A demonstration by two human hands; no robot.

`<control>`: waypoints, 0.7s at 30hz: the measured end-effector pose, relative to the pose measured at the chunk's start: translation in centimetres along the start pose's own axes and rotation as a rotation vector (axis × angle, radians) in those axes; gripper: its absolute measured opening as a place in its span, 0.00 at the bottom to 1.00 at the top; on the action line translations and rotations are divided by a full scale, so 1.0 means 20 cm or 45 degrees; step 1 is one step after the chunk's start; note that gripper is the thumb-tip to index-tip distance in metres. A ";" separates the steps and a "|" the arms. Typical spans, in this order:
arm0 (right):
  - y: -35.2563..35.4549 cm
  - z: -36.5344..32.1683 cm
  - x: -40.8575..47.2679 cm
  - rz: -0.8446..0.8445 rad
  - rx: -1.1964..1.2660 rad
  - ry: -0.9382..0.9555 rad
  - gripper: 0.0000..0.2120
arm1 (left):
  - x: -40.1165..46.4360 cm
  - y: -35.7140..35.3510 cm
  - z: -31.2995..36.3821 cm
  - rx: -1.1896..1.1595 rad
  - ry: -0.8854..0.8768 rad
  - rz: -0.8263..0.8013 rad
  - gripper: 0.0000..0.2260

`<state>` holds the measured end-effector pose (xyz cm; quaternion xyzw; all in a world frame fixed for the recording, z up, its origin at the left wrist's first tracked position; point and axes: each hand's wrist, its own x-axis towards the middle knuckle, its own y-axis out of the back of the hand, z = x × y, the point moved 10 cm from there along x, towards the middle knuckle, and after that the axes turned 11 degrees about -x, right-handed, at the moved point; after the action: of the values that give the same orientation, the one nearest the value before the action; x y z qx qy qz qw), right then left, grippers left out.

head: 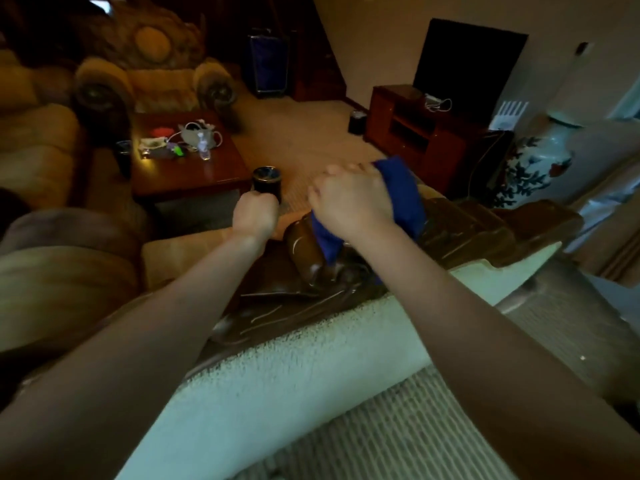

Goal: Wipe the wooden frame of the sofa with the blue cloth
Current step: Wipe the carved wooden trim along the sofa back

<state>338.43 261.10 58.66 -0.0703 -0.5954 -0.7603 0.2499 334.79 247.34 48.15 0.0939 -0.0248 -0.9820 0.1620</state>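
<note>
**Sofa frame wipe: under way**

Right hand [353, 202] grips cloth [401, 188], pressed on frame [460, 233] crest at one o'clock. Left hand [254, 216] clenched, apparently empty. Carved frame toward seven and three o'clock likely remains.

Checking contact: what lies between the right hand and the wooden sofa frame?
In the head view, the blue cloth lies between the right hand and the carved dark wooden frame.

I count two bare hands — left hand [255, 216], right hand [351, 199] — one bunched blue cloth [403, 195] mid-frame, and one dark cylindrical cup [266, 183].
</note>
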 end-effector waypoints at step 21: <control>0.02 -0.31 -0.54 0.186 0.065 0.323 0.14 | -0.14 0.21 0.01 -0.610 -0.324 0.205 0.12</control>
<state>349.05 258.39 52.88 -0.0104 -0.5716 -0.7275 0.3794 338.71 244.28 49.17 -0.0734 0.1806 -0.9477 0.2528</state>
